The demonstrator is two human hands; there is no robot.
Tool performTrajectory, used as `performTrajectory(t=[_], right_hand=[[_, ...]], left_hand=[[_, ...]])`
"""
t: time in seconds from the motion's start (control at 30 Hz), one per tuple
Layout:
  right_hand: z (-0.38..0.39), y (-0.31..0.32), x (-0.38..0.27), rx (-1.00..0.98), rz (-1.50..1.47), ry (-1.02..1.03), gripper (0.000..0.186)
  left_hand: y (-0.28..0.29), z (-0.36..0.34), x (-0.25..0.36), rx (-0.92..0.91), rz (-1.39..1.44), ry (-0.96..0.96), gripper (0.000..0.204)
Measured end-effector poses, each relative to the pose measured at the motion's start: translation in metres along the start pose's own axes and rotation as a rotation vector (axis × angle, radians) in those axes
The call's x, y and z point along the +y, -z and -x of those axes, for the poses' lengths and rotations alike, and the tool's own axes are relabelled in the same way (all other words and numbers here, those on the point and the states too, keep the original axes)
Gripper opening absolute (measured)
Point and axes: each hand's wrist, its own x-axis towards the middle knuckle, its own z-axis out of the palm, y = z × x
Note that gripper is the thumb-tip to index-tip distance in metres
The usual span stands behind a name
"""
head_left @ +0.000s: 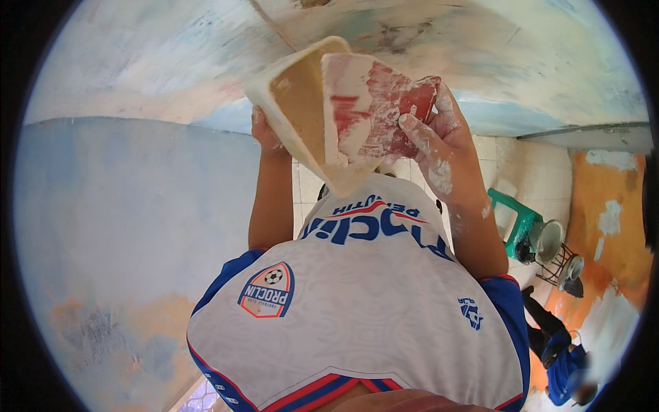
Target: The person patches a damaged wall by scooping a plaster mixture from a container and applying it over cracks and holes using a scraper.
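Observation:
My left hand grips the left side of a cream rectangular plastic tub, tilted so its tan inside shows. Most of those fingers are hidden behind the tub. In my right hand is a flat red putty scraper, its thumb pressed on the near face. White putty coats much of the scraper's blade, and its wide edge lies over the tub's right rim. White smears also cover my right fingers and wrist.
A patchy painted wall rises close ahead, and a pale blue wall stands at left. To the right are a green plastic stool, a metal pot and an orange wall with white patches. Another person is at lower right.

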Motion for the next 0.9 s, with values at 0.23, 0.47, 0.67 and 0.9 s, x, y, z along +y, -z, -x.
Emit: performTrajectory(t=[0.23, 0.47, 0.67, 0.9], right_hand=[[-0.004, 0.040, 0.038, 0.068, -0.361, -0.087, 0.045], [-0.020, 0.023, 0.064, 0.288, -0.309, 0.166, 0.040], [-0.033, 0.006, 0.074, 0.407, -0.260, 0.497, 0.036], [-0.116, -0.009, 0.129, 1.172, 0.937, 0.804, 0.028]], left_hand=[[-0.006, 0.011, 0.002, 0.164, 0.009, 0.119, 0.057], [0.027, 0.012, 0.032, 0.136, 0.080, 0.248, 0.062], [0.051, 0.028, 0.082, 0.177, 0.173, 0.353, 0.063], [0.152, 0.021, 0.123, 0.186, 0.096, 0.388, 0.063]])
